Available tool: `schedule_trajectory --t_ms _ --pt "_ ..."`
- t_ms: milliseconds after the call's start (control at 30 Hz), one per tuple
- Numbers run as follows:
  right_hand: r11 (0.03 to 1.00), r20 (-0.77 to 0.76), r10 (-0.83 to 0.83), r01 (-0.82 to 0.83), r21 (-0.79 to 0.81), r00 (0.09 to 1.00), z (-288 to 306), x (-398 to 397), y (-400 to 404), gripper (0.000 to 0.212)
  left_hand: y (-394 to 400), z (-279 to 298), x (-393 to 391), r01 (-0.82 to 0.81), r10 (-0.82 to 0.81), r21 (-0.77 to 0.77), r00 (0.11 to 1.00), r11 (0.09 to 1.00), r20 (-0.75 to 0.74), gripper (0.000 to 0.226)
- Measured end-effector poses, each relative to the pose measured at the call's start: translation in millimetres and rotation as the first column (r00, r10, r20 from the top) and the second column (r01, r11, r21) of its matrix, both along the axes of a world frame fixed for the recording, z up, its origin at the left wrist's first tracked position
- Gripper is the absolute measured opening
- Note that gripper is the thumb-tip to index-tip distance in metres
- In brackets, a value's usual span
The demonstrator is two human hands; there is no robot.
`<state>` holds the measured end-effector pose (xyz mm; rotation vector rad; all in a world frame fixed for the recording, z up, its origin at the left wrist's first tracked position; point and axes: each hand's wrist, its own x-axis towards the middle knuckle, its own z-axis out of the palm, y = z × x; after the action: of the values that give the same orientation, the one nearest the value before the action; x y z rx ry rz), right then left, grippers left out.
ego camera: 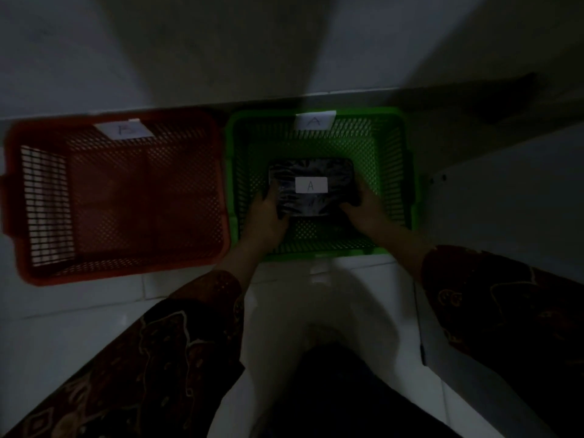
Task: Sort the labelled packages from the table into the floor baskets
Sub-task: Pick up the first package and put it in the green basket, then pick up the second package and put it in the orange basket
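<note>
Two perforated plastic baskets side by side on tiled floor [79, 298], backs against wall [221, 52]: red basket [19, 197] left, green basket [392, 172] right, rims touching. Paper tag marked B [124, 129] on red basket's far rim, tag marked A [314, 120] on green's. Black wrapped package [335, 172] inside green basket, left hand [265, 216] at its left edge, right hand [366, 213] at its right.
</note>
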<state>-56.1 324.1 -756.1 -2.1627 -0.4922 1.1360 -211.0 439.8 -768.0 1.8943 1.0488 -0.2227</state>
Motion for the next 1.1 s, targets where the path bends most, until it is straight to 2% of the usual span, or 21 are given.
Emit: schedule_trajectory --t_ms 200,300,433,600,767,933,1033,1100 --pt "0.959 0.106 0.27 -0.259 -0.113 0.957 99 -27 -17 0.073 -6 122 -26 0.185 -0.176 0.08 0.979 0.98 -0.106 0.07" --pt "0.873 0.221 0.459 -0.392 -0.289 0.86 181 -45 -22 0.076 -13 210 -37 0.265 -0.229 0.156 0.949 0.952 -0.216 0.066" --pt "0.824 0.321 0.542 -0.418 -0.382 0.776 313 -74 -35 0.073 -30 340 -54 0.335 -0.263 0.239 0.921 0.911 -0.286 0.064" --pt "0.845 0.459 0.522 -0.366 -0.39 0.719 480 -108 -72 0.07 -72 499 -74 0.395 -0.297 0.347 0.906 0.851 -0.301 0.059" --pt "0.903 0.66 0.429 -0.321 -0.286 0.617 606 -122 -139 0.064 -130 615 -76 0.392 -0.324 0.489 0.92 0.78 -0.219 0.058" --pt "0.964 0.776 0.264 -0.181 -0.195 0.573 669 -95 -229 0.061 -195 667 -50 0.415 -0.448 0.576 0.889 0.704 -0.092 0.056" --pt "0.993 0.786 0.098 -0.013 -0.114 0.61 683 -62 -290 0.058 -236 672 -20 0.499 -0.578 0.603 0.812 0.623 -0.075 0.055" --pt "0.993 0.764 -0.025 0.102 -0.053 0.645 684 -37 -328 0.06 -261 674 8 0.496 -0.601 0.597 0.799 0.63 -0.03 0.055"
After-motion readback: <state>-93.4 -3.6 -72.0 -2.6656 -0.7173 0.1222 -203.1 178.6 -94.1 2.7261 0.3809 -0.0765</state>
